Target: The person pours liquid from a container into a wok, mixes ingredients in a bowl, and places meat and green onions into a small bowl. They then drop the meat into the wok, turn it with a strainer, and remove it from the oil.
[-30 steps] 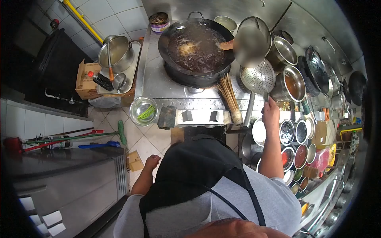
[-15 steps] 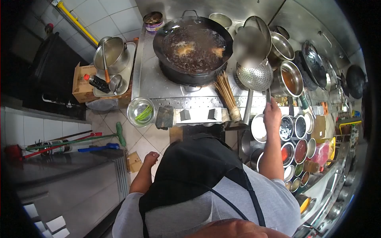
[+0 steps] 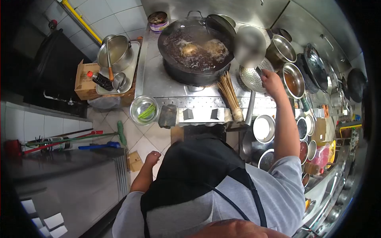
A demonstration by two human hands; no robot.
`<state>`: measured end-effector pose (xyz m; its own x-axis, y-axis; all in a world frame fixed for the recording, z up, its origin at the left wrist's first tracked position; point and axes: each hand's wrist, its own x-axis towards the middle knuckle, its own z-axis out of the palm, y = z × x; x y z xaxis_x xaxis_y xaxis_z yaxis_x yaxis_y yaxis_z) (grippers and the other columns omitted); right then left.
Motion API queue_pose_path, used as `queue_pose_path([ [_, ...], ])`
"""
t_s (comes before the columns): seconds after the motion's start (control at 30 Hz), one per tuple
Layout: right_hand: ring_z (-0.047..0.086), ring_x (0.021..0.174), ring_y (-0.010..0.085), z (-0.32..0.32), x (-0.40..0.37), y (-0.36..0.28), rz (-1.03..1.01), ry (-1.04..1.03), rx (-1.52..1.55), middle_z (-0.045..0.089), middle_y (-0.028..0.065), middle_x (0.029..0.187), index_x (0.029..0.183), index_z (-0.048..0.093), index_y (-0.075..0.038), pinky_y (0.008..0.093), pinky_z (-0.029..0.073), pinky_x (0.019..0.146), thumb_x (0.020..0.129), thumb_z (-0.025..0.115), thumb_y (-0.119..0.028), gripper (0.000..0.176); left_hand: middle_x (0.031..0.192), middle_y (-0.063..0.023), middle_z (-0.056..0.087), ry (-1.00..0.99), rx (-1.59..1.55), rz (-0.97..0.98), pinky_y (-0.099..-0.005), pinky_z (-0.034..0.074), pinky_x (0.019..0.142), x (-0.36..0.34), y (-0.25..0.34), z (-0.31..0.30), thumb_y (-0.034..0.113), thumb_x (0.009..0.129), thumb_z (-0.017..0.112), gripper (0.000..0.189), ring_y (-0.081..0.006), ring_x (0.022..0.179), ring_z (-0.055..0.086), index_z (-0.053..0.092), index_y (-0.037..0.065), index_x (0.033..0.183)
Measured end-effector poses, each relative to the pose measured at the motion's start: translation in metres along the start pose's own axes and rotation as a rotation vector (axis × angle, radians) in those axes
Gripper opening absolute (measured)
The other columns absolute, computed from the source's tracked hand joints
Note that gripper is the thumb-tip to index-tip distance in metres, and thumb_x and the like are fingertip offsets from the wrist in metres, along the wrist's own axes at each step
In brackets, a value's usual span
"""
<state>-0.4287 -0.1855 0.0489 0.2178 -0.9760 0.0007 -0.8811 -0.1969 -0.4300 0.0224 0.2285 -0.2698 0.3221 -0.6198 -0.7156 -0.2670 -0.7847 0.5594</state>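
Note:
My right hand [image 3: 272, 83] is closed round the handle of a long-handled round skimmer [image 3: 222, 27]. Its dark head leans over the right rim of a big black wok [image 3: 174, 63]; a blurred patch hides part of the utensil. Pale golden pieces of food [image 3: 189, 49] bubble in dark oil in the wok. Just beyond my right hand, a perforated strainer [image 3: 251, 79] lies on the stove top with its handle toward me. Lower left, my left hand [image 3: 152, 158] hangs above the floor beside my apron, fingers curled, with nothing visible in them.
A bamboo brush [image 3: 230, 99] lies at the stove's front edge. Left of it is a bowl of green stalks [image 3: 144, 110]. Pots [image 3: 293, 81] and several ingredient containers [image 3: 264, 129] crowd the right. A tray [image 3: 133, 59] with a pot and dark bottle stands left.
My right hand has moved up and forward, carrying the skimmer's head leftward over the wok. More bubbling shows around the right piece of food. My left hand has hardly moved.

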Motion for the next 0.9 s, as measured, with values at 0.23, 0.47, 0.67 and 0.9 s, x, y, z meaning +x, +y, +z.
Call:
queue_pose_path([
  [0.23, 0.045, 0.054, 0.0077, -0.023, -0.011, 0.001, 0.105, -0.125, 0.388, 0.052, 0.0004, 0.064, 0.104, 0.059, 0.003, 0.0246, 0.037, 0.05, 0.086, 0.051, -0.012, 0.024, 0.07, -0.0086, 0.062, 0.012, 0.023, -0.089, -0.0287, 0.046, 0.047, -0.013, 0.008, 0.003, 0.027, 0.075, 0.063, 0.031, -0.0155, 0.058, 0.06, 0.059, 0.002, 0.094],
  [0.47, 0.048, 0.056, 0.0089, -0.019, -0.024, -0.005, 0.173, -0.013, 0.447, 0.056, 0.0025, 0.068, 0.111, 0.057, 0.004, 0.0246, 0.039, 0.052, 0.087, 0.05, -0.011, 0.03, 0.072, -0.0082, 0.061, 0.018, 0.04, -0.151, -0.0292, 0.046, 0.047, -0.02, 0.01, -0.005, 0.027, 0.073, 0.064, 0.033, -0.0163, 0.057, 0.059, 0.059, 0.002, 0.094],
  [0.67, 0.046, 0.042, 0.0139, 0.007, 0.003, 0.001, 0.139, -0.044, 0.355, 0.055, 0.007, 0.061, 0.1, 0.059, 0.004, 0.0294, 0.036, 0.04, 0.085, 0.048, -0.012, 0.025, 0.071, -0.0087, 0.061, 0.006, -0.018, -0.034, -0.029, 0.046, 0.048, 0.004, 0.003, -0.006, 0.028, 0.074, 0.064, 0.033, -0.016, 0.056, 0.058, 0.058, 0.004, 0.096],
  [0.9, 0.041, 0.039, 0.0094, 0.01, 0.01, 0.014, 0.273, -0.232, 0.717, 0.051, 0.0036, 0.058, 0.089, 0.059, 0.002, 0.0244, 0.028, 0.035, 0.084, 0.048, -0.009, 0.016, 0.068, -0.0076, 0.061, 0.022, -0.021, -0.01, -0.0288, 0.044, 0.047, 0.009, -0.001, 0.004, 0.028, 0.077, 0.062, 0.03, -0.0158, 0.056, 0.057, 0.059, 0.005, 0.096],
])
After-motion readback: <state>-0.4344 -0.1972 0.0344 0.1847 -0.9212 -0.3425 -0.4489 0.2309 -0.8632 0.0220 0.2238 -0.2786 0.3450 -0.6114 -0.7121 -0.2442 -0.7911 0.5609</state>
